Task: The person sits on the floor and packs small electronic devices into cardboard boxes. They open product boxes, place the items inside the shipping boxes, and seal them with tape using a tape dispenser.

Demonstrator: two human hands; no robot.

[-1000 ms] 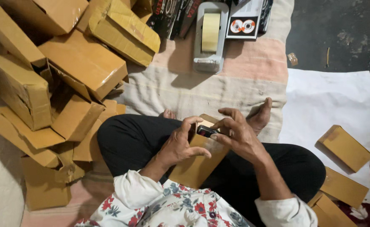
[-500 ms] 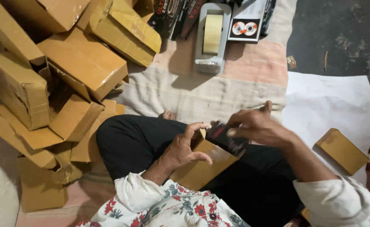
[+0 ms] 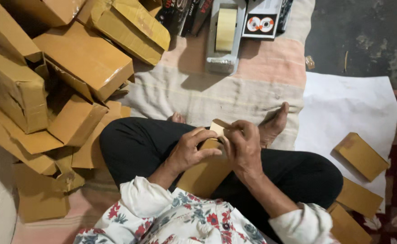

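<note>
Here, both hands on a small brown cardboard box [image 3: 206,168] in the lap.
L hand [image 3: 190,150] fingers curled onto box's upper end; R hand [image 3: 243,148] fingers pinched on its open flap. Tape dispenser [image 3: 223,36] at blanket's [image 3: 216,97] far edge, brown box pile [image 3: 49,90] along its left edge, white paper sheet [image 3: 343,108] w/ more boxes off right edge.

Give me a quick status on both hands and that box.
Left hand and right hand both gripping the small brown box on the lap, working its top flap. Nothing in the way.
</note>
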